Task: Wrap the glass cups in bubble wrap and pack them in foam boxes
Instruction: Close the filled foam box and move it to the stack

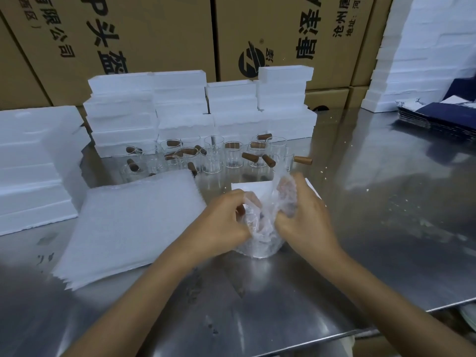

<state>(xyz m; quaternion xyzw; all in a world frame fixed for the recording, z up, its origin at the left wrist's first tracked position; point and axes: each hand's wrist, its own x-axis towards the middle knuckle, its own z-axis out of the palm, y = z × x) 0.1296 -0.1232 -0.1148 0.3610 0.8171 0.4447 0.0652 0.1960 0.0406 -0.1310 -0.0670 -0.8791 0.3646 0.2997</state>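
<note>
A glass cup half covered in a sheet of bubble wrap (pixel 260 228) stands on the steel table in front of me. My left hand (pixel 221 217) pinches the wrap on its left side, and my right hand (pixel 306 217) grips the wrap on its right, with a flap rising above the fingers. A stack of bubble wrap sheets (pixel 134 225) lies to the left. Behind the hands, several glass cups with wooden handles (pixel 213 157) stand in a cluster. An open white foam box (pixel 257 188) sits partly hidden just behind the hands.
Stacks of white foam boxes (pixel 201 109) line the back, with more at the left (pixel 33 166) and the far right (pixel 425 60). Cardboard cartons (pixel 154 34) form the back wall. Dark blue flat boxes (pixel 443 117) lie at the right. The table's front edge (pixel 360 331) runs below my right forearm.
</note>
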